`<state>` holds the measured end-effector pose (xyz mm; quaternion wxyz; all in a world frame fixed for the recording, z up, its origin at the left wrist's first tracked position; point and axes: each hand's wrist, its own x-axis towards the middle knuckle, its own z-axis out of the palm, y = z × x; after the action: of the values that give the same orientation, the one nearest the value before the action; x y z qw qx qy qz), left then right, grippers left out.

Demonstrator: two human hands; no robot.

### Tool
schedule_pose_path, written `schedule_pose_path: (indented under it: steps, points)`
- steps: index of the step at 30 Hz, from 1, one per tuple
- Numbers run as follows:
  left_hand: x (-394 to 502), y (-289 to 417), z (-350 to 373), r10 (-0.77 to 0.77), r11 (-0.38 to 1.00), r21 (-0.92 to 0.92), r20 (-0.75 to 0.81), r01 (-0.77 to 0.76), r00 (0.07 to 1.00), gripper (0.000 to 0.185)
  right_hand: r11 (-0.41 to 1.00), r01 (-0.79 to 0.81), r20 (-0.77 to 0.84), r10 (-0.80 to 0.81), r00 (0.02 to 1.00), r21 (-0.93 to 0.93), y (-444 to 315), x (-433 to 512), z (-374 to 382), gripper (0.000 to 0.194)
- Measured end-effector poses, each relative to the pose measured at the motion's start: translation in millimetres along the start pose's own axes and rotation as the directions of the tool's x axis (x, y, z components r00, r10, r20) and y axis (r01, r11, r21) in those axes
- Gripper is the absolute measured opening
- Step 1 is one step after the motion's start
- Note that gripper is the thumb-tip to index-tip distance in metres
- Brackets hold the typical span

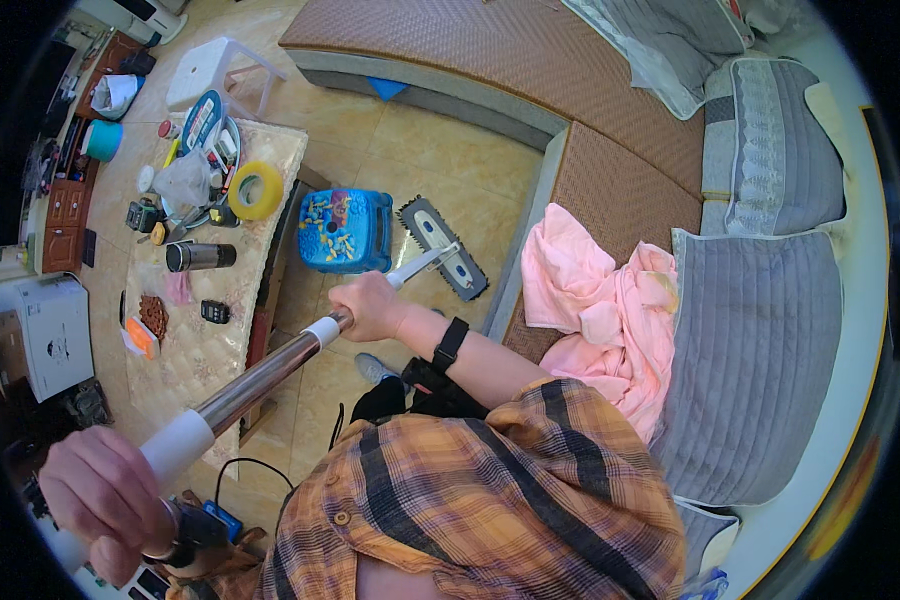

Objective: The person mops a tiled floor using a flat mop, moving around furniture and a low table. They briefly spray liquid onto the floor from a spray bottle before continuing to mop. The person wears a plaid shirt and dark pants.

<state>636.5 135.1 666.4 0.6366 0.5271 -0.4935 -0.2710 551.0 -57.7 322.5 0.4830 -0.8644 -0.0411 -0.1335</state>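
A flat mop's telescopic pole [259, 382], chrome with white plastic grips, slants from the lower left to the floor. My left hand [105, 495] is wrapped around its thick white upper grip. Farther down, my right hand [364, 306] grips the pole just past a white collar; a black band circles that wrist. The mop head [444, 247], white and grey with a dark fringe, lies on the tiled floor [450, 169] between a blue plastic step stool [345, 229] and the sofa base [529, 217]. The pole joins it at a hinged white bracket.
To the left, a low table [217, 382] carries yellow tape [255, 190], a dark tumbler [200, 256] and a cluttered tray. A white stool [202, 71] stands beyond. On the corner sofa's woven mat [607, 172] lies a crumpled pink cloth [607, 300]. My shoe [375, 369] is near the table.
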Motion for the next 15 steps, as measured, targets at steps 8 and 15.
schedule_pose_path:
  steps: [8,15]
  points:
    - [10,-72,75,-0.101,0.931,0.278,-0.428,0.238,0.898,0.033,0.962,-0.061,-0.066,0.045,0.997,-0.267,99,18,-35,0.022]
    - [21,-128,75,-0.064,0.983,0.153,-0.234,0.102,0.97,0.034,0.974,-0.157,-0.447,0.069,0.892,-0.161,135,0,-60,0.024]
